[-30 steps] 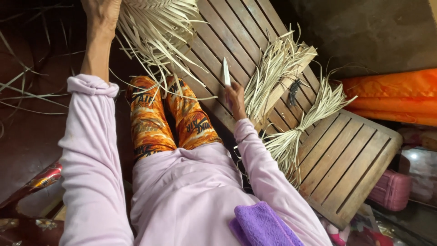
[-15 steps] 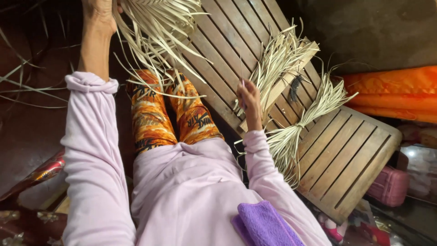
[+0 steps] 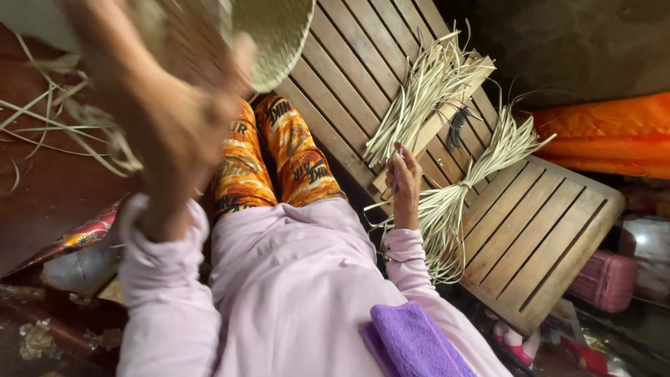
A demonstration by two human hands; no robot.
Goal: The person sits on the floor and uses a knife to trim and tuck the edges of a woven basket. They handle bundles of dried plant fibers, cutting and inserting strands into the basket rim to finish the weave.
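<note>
Since the earlier frame the left hand [image 3: 174, 119] has swung from the far top edge of the view toward the camera and now appears large and blurred, and the woven mat [image 3: 276, 35] it carries has come with it. The right hand [image 3: 403, 183] has dropped from the raised position to the slatted wooden platform [image 3: 551, 223].

Largest item: the platform, running diagonally from the top centre to the lower right corner of the view. The person sits at its left edge, with legs in orange patterned trousers [image 3: 279, 160] stretched along that edge.

Woven mat: round-edged, pale, held up over the top left part of the platform. The left hand is closed on it; blur hides the exact finger positions.

Two bundles of pale leaf strips lie on the platform. The upper bundle [image 3: 426, 91] rests across a flat wooden slat near the far edge. The lower bundle [image 3: 460, 202] lies near the middle, just beside the right hand.

Right hand: fingers curled, loosely closed around a thin purplish tool [image 3: 395, 183], resting near the left edge of the platform.

A small dark comb [image 3: 458, 126] lies between the bundles. A purple cloth [image 3: 412, 342] lies on the person's shoulder.
</note>
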